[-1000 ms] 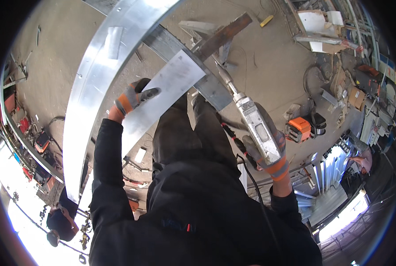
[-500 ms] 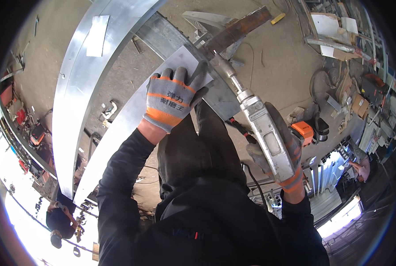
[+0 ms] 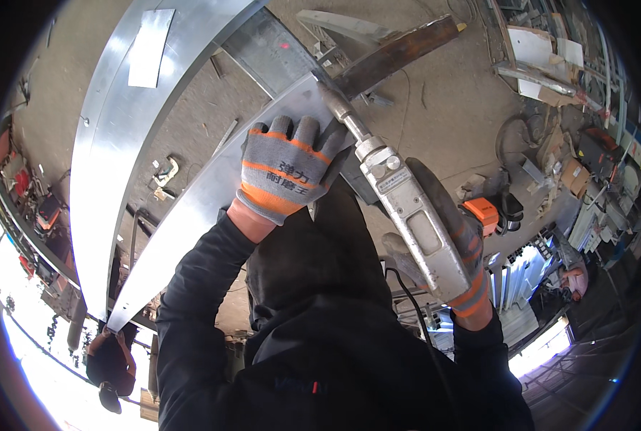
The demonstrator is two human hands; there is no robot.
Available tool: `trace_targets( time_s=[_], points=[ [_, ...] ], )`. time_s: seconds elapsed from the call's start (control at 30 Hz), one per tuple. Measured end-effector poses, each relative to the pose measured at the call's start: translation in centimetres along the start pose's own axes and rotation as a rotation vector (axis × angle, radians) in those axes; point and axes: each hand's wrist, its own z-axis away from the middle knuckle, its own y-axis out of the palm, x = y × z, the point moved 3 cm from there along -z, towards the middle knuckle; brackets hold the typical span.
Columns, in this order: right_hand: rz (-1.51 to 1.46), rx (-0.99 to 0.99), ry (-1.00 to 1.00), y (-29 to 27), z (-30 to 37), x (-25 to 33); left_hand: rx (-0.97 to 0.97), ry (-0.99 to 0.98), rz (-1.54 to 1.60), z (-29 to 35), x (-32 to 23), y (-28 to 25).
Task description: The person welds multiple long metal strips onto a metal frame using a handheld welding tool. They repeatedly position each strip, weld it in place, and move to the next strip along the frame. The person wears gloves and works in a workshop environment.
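My left hand [image 3: 284,169], in a grey and orange glove, lies over a long, curved sheet-metal strip [image 3: 213,169], its fingers on top near the wide end. Its thumb side is partly hidden. My right hand [image 3: 458,237], gloved alike, is closed round a corded electric rivet gun [image 3: 424,230] with a long silver body, whose handle is mostly out of sight beneath. The gun's tapered nose points at the strip's wide end, beyond my left fingers, and its tip appears to meet the metal there. Under that end lies a grey metal beam [image 3: 267,50].
A large curved metal panel [image 3: 112,144] runs along the left, carrying a small white plate [image 3: 152,49]. Far off, a rusty beam [image 3: 406,54] sticks out. Another person [image 3: 111,359] is at the strip's narrow end. An orange-and-black tool [image 3: 482,215] and scrap lie at right.
The rivet gun's nose has moved left and farther away, onto the strip's end. My left hand has shifted slightly right on the strip. The other person now reaches the strip's narrow end.
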Motion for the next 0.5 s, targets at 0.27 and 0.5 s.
trace_targets(
  time_s=[0.27,0.5],
  points=[
    [0.017,-0.045,0.017,0.57,-0.92,-0.08,-0.016,0.006,-0.007,0.64,0.41,0.49],
    [-0.051,0.025,0.118,0.52,-0.81,0.28,0.006,-0.003,0.004,0.91,0.69,0.35]
  ],
)
